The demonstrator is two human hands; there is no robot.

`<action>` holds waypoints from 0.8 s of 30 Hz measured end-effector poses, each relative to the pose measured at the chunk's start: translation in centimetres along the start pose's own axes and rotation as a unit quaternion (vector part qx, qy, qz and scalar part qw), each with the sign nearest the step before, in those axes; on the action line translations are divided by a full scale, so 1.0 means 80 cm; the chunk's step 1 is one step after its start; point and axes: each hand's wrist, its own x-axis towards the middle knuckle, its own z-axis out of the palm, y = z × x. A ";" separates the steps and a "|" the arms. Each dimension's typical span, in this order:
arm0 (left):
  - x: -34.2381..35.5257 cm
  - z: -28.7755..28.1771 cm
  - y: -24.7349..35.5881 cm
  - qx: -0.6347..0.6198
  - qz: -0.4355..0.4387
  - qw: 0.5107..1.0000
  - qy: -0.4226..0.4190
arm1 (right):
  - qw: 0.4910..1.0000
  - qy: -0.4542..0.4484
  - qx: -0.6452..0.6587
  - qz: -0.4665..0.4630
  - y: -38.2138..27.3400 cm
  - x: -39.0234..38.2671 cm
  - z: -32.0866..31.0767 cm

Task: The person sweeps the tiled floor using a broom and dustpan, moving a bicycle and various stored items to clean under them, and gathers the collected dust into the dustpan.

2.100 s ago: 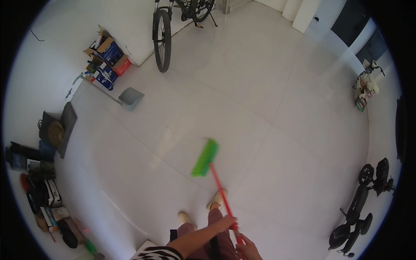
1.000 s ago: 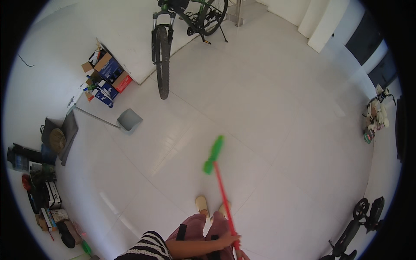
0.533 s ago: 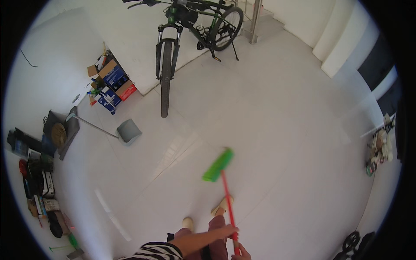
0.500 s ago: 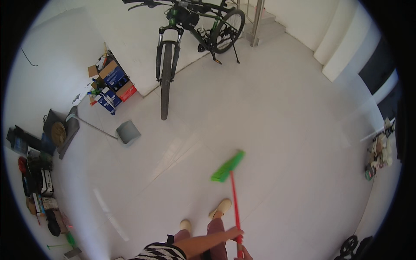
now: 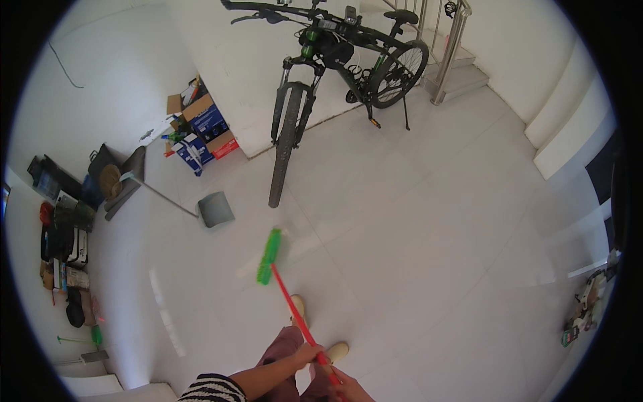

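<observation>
A broom with a green bristle head (image 5: 270, 256) and a red handle (image 5: 299, 323) slants across the floor in front of my feet. My left hand (image 5: 309, 354) is wrapped round the handle, its arm coming from a striped sleeve. Lower on the same handle, close to the bottom edge, my right hand (image 5: 349, 388) also grips it. The bristles point left. A grey long-handled dustpan (image 5: 216, 209) rests on the floor beyond the broom head, to the left.
A black and green bicycle (image 5: 288, 134) stands on its kickstand by the wall. Cardboard boxes (image 5: 207, 124) sit left of it. Bags and boxes (image 5: 70, 244) line the left wall. Stairs with a metal railing (image 5: 450, 57) rise behind; shoes (image 5: 581, 305) lie at right.
The broom head has swept to the left, toward the dustpan, with both hands still on the handle. My feet have stepped, and the view has shifted.
</observation>
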 end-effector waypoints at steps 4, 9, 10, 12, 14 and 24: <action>0.081 -0.045 0.092 -0.052 0.032 0.996 0.059 | 0.987 -0.033 0.038 0.151 -0.109 0.102 -0.002; 0.159 -0.001 0.215 0.084 -0.043 0.994 -0.054 | 0.986 0.086 0.106 0.093 -0.146 0.163 -0.027; 0.167 0.013 0.233 0.124 -0.035 0.988 -0.090 | 0.989 0.089 0.096 0.067 -0.177 0.151 -0.008; 0.174 0.047 0.255 0.180 -0.013 0.974 -0.136 | 0.980 0.161 0.120 0.012 -0.181 0.146 0.010; 0.166 0.088 0.272 0.213 0.012 0.964 -0.157 | 0.961 0.214 0.171 -0.035 -0.203 0.134 0.020; 0.245 0.115 0.416 0.416 0.117 0.901 -0.018 | 0.936 0.239 0.245 -0.082 -0.274 0.265 -0.030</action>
